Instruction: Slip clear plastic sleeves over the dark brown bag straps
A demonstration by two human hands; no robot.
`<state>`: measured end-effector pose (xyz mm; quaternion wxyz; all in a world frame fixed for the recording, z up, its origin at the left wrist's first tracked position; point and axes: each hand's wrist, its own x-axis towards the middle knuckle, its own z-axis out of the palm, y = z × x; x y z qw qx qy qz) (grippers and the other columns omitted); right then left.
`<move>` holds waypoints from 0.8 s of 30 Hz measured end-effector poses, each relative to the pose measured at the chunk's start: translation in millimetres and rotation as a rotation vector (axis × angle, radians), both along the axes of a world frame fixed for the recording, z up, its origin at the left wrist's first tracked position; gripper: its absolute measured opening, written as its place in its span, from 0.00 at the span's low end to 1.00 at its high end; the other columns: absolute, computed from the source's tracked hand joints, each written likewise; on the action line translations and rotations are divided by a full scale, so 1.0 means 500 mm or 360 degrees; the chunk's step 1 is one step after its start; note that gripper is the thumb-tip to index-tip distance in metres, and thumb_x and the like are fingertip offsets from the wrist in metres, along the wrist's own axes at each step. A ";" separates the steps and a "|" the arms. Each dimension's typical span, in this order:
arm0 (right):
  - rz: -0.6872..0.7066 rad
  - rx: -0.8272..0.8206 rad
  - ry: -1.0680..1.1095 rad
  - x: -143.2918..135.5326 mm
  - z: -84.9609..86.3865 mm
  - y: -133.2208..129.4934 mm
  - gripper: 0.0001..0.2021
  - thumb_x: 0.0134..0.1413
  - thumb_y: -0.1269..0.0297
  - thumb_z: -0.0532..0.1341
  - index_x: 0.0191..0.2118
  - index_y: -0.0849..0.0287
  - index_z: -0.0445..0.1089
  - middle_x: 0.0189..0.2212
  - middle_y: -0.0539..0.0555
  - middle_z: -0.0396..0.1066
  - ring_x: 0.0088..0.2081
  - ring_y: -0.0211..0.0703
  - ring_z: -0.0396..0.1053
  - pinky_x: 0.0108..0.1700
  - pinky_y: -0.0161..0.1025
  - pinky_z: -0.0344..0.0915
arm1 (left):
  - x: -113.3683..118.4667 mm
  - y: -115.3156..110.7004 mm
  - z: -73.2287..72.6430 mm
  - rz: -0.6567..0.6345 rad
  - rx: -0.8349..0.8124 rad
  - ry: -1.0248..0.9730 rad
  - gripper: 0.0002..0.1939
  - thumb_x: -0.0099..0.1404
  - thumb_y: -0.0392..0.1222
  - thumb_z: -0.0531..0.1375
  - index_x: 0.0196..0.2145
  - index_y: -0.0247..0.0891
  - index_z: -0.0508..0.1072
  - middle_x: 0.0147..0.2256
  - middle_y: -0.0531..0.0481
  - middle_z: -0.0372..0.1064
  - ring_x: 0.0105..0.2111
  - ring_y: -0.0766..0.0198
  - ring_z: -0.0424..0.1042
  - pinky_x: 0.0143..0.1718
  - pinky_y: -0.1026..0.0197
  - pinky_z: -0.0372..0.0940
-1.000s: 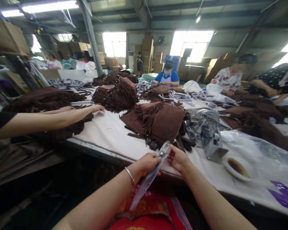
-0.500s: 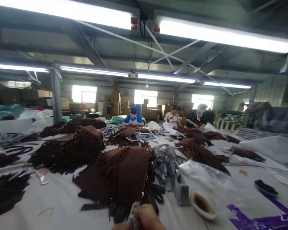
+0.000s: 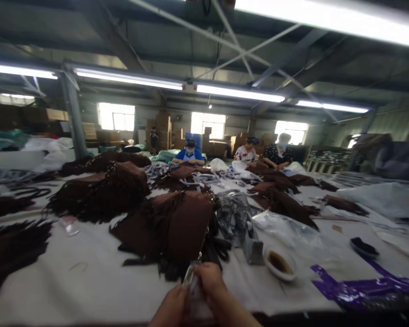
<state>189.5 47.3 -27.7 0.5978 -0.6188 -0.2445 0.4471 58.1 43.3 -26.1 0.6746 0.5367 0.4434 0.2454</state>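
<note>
Clear plastic sleeve (image 3: 190,275) sits pinched in left hand (image 3: 173,303) and right hand (image 3: 211,282), open white cloth (image 3: 98,290) lying to their left. Just beyond is a brown bag (image 3: 189,225) whose loose straps (image 3: 221,250) could snag its tip; rightward, a wide sweep could tip the dish (image 3: 291,273) set back from the table edge (image 3: 293,311).

The pale surface (image 3: 105,290) spreads wide, its top slightly uneven. A heap of brown fringed pieces (image 3: 191,222) lies near its middle. With that heap as the clock's centre, a brown fringed stack (image 3: 100,195) sits toward ten o'clock, a small pinkish packet (image 3: 70,225) at nine and a thin curved strand (image 3: 79,263) at eight. Crumpled clear plastic (image 3: 293,234) lies at three. At four stand a grey metal piece (image 3: 254,249) and a white bowl (image 3: 290,275) of dark liquid, with purple plastic (image 3: 354,290) farther out.
</note>
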 end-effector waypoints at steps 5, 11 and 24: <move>0.0072 -0.0088 0.0204 -0.011 -0.028 -0.018 0.13 0.31 0.58 0.69 0.21 0.60 0.67 0.13 0.46 0.63 0.16 0.32 0.56 0.17 0.31 0.49 | -0.019 -0.056 0.019 0.0140 -0.0311 -0.0193 0.23 0.60 0.64 0.52 0.35 0.39 0.61 0.26 0.55 0.60 0.16 0.74 0.50 0.16 0.69 0.47; 0.0229 -0.0192 0.0297 0.002 -0.036 -0.053 0.09 0.36 0.64 0.67 0.28 0.62 0.70 0.22 0.51 0.70 0.22 0.37 0.65 0.21 0.33 0.59 | -0.052 -0.074 0.008 0.0111 -0.0341 -0.0174 0.16 0.64 0.55 0.51 0.35 0.39 0.60 0.24 0.58 0.56 0.17 0.75 0.50 0.17 0.70 0.45; 0.1330 0.0947 -0.2583 -0.003 0.057 -0.099 0.08 0.59 0.65 0.58 0.38 0.56 0.75 0.37 0.56 0.73 0.41 0.47 0.65 0.45 0.44 0.55 | -0.091 -0.073 0.013 -0.0035 -0.0116 0.0098 0.15 0.67 0.52 0.46 0.31 0.39 0.61 0.20 0.58 0.53 0.17 0.71 0.50 0.20 0.64 0.47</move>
